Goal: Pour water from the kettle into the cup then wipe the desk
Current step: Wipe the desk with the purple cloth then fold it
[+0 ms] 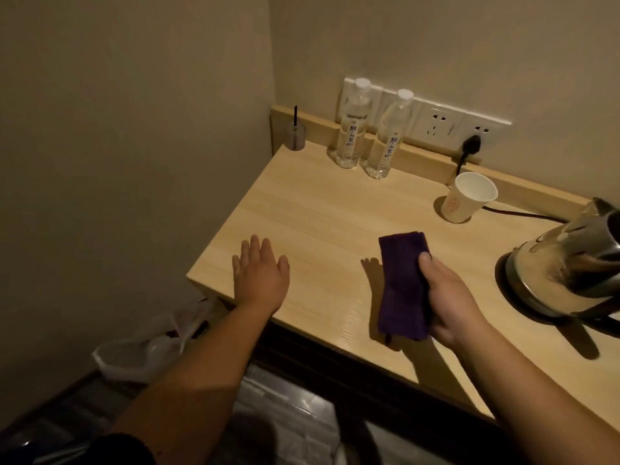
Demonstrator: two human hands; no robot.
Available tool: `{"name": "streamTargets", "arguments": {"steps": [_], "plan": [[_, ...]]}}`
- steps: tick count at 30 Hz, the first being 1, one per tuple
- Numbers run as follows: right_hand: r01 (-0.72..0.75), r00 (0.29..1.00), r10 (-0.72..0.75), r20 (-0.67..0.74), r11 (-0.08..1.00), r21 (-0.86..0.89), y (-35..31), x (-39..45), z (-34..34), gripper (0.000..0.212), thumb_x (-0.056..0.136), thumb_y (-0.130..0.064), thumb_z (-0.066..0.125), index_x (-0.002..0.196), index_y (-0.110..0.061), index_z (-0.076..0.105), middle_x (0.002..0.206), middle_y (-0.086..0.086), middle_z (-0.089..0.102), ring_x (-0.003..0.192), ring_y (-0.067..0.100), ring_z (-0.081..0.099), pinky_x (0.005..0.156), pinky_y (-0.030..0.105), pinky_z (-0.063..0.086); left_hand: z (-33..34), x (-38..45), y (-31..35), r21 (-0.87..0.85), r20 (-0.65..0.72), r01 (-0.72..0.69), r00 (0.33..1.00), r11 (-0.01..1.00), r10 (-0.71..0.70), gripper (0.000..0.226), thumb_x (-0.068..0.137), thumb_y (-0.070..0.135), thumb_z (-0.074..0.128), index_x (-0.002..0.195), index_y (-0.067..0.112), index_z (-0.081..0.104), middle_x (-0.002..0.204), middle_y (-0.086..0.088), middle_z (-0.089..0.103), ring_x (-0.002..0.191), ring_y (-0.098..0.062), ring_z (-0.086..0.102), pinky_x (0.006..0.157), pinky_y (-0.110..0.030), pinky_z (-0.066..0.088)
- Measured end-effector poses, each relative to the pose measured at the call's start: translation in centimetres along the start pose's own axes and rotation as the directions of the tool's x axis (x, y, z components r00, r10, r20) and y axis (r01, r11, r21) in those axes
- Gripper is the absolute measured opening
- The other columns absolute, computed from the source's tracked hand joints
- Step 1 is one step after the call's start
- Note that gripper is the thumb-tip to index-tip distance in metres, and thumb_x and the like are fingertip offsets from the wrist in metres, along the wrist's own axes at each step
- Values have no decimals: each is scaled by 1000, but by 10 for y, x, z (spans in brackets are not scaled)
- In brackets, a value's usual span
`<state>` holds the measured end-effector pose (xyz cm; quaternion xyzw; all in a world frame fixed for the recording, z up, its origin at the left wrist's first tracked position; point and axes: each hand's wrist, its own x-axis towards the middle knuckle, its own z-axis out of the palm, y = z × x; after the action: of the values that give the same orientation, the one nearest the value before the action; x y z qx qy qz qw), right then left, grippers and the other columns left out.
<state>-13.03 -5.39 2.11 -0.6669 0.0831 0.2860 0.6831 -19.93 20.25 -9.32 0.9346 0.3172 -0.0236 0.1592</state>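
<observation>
The left hand [261, 273] lies flat, fingers loosely spread, on the pale wood-grain desk [318, 209]. The right hand [449, 297] clasps a folded, fuzzy purple cloth [401, 283]. Behind stands a paper cup [466, 198]; the shiny steel kettle [570, 263] sits rightmost.

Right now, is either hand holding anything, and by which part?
The right hand grips the folded purple cloth along its right edge. The left hand holds nothing, fingers spread.

Bare desk [312, 209] lies open mid-surface; bottles [365, 129], cup [469, 198] and kettle [570, 263] crowd back and right.
</observation>
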Motion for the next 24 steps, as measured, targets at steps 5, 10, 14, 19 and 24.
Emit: {"name": "streamTargets", "arguments": {"steps": [5,10,14,19,24], "plan": [[423,865,-492,97,612,-668,-51,104,-5,36,101,-36,37,132,-25,52,118,-3,61,106,21,54,85,35,40,14,-1,-2,69,-72,11,997,998,-6,64,99,46,17,152,9,17,161,-8,7,147,-22,-1,118,-40,-4],[496,803,-326,498,-96,-863,-30,225,22,49,102,-38,34,149,-25,28,157,3,27,143,28,20,116,46,19,17,-1,-3,91,-126,8,992,996,4,66,97,46,16,149,7,28,159,-11,18,147,-25,9,119,-42,2],[498,790,-276,548,-231,-836,-9,251,27,52,100,-48,25,149,-30,25,159,-1,20,145,28,14,115,47,13,20,1,-4,93,-136,20,991,995,-7,71,92,48,15,147,7,34,157,-11,24,146,-26,14,118,-42,6],[506,793,-209,573,-300,-809,-28,260,14,55,99,-51,29,150,-31,23,158,-4,21,144,25,17,113,42,19,18,-2,-2,104,-135,14,991,995,0,68,95,47,16,148,6,31,158,-12,22,146,-25,13,118,-42,6],[557,766,-254,591,-197,-807,-1,232,10,48,101,-35,37,148,-28,30,156,-5,28,145,26,16,115,44,15,13,-6,-2,91,-129,1,992,996,11,61,99,43,26,147,6,30,158,-13,22,146,-27,13,118,-45,8]]}}
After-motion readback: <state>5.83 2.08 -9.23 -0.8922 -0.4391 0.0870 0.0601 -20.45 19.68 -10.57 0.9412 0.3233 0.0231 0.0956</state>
